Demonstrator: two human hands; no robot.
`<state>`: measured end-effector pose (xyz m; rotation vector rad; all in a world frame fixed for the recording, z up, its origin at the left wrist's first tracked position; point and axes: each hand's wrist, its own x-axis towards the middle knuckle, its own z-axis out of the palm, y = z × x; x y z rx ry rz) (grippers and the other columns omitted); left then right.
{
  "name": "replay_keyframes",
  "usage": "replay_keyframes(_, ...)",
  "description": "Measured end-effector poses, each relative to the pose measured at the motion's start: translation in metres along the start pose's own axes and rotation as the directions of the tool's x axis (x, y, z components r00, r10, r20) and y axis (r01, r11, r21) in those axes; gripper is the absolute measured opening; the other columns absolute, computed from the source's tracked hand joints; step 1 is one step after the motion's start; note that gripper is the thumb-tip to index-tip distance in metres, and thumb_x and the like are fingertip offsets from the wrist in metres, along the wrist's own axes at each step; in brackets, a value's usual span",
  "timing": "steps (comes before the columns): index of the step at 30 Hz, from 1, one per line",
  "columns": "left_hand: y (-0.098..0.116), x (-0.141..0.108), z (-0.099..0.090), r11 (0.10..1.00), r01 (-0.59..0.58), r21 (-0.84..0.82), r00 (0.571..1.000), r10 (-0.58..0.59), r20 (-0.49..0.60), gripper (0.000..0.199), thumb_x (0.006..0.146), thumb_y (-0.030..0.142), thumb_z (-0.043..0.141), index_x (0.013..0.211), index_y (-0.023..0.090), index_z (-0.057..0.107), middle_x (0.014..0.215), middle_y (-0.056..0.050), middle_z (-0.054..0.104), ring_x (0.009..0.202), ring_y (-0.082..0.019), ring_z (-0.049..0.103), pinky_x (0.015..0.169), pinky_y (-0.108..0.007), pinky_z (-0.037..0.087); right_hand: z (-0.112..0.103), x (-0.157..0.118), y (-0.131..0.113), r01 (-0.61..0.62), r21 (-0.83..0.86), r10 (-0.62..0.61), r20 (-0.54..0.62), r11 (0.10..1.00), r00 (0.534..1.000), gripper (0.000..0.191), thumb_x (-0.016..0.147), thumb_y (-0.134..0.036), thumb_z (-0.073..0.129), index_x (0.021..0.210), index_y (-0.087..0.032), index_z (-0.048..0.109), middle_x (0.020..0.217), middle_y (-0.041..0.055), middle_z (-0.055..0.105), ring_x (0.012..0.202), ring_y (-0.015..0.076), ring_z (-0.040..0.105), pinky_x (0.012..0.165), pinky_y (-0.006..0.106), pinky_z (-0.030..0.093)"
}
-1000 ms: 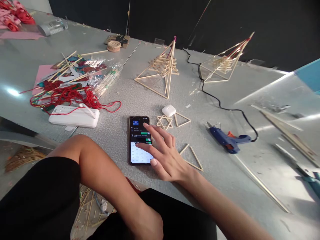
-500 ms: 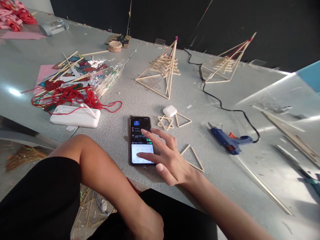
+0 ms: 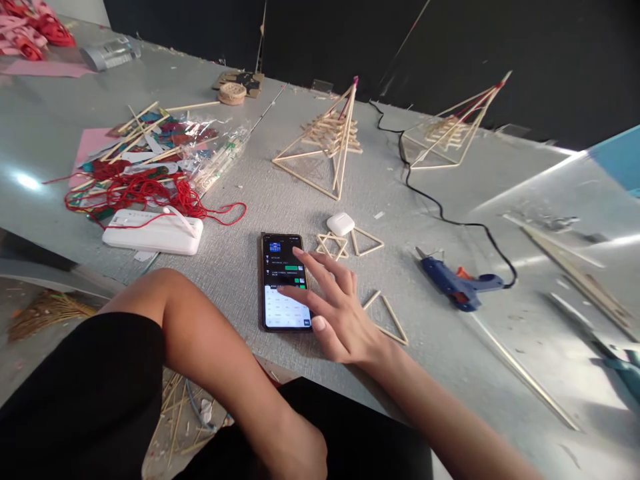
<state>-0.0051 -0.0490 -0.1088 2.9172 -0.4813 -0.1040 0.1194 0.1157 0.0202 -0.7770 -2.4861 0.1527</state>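
A phone (image 3: 285, 310) lies on the grey table, its lit screen showing a chat and a keyboard. Over its right side is my right hand (image 3: 340, 310), fingers spread and holding nothing; one fingertip is at the top of the keyboard. My bent left arm crosses the lower left, with the wrist end of my left hand (image 3: 303, 450) at the bottom edge and its fingers hidden. Just beyond my right hand are a stick star (image 3: 331, 245), a white earbud case (image 3: 341, 223) and a stick triangle (image 3: 367, 241). Another stick triangle (image 3: 395, 320) lies beside my right wrist.
A blue glue gun (image 3: 460, 283) with a black cord lies right. Two stick pyramids (image 3: 333, 137) (image 3: 450, 137) stand farther back. At left are a white power bank (image 3: 145, 233), tangled red string (image 3: 150, 190), sticks and plastic wrappers (image 3: 220, 157).
My right hand has moved slightly up the phone, its lower fingertip going from the middle of the keyboard to its top. The keyboard on the screen looks different.
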Motion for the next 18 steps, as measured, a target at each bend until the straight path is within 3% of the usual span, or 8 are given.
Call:
replay_keyframes(3,0.003,0.002,0.000,0.999,0.008,0.036,1.000,-0.008,0.015,0.067,0.042,0.031,0.091,0.032,0.025,0.025,0.032,0.007,-0.008,0.036,-0.014,-0.005,0.034,-0.033,0.008,0.003,0.003,-0.001,0.003,-0.017,-0.002,0.057,1.000,0.998,0.048,0.106,-0.037,0.034,0.147,-0.028,0.057,0.182,0.0105,0.016,0.156,0.0435,0.033,0.113,0.066,0.038)
replay_keyframes(6,0.004,0.005,0.003,0.999,0.014,0.052,1.000,-0.016,0.026,0.071,0.041,0.037,0.092,0.032,0.026,0.022,0.029,0.007,0.001,0.032,-0.014,0.002,0.032,-0.034,0.010,0.006,0.005,-0.002,-0.001,-0.024,0.003,0.088,1.000,0.996,0.048,0.105,-0.038,0.038,0.150,-0.030,0.055,0.184,0.0088,0.010,0.159,0.0442,0.029,0.116,0.067,0.036)
replay_keyframes(10,0.002,0.004,0.008,0.999,-0.002,0.042,1.000,0.002,0.001,0.062,0.045,0.040,0.091,0.034,0.028,0.031,0.031,0.007,0.000,0.033,-0.014,0.000,0.034,-0.035,0.010,0.004,0.003,-0.002,-0.015,-0.021,0.017,0.096,1.000,0.995,0.049,0.106,-0.039,0.038,0.150,-0.031,0.057,0.185,0.0060,0.003,0.161,0.0456,0.027,0.117,0.067,0.036)
replay_keyframes(15,0.000,0.004,0.013,1.000,-0.002,0.009,1.000,0.002,-0.025,0.042,0.052,0.038,0.089,0.038,0.032,0.050,0.035,0.008,0.005,0.036,-0.013,-0.002,0.036,-0.033,0.011,-0.008,-0.009,0.005,-0.106,0.001,0.105,-0.133,0.994,0.985,0.052,0.106,-0.029,0.031,0.148,-0.038,0.061,0.178,-0.0001,0.029,0.151,0.0435,0.040,0.119,0.075,0.032)
replay_keyframes(18,0.000,0.006,0.016,1.000,-0.002,-0.011,1.000,0.002,-0.023,0.036,0.052,0.036,0.088,0.038,0.035,0.055,0.037,0.007,0.012,0.038,-0.013,-0.003,0.037,-0.033,0.010,-0.012,-0.014,0.010,-0.147,0.006,0.146,-0.151,0.989,0.978,0.056,0.106,-0.026,0.031,0.150,-0.043,0.061,0.177,-0.0019,0.032,0.147,0.0448,0.042,0.115,0.078,0.037)
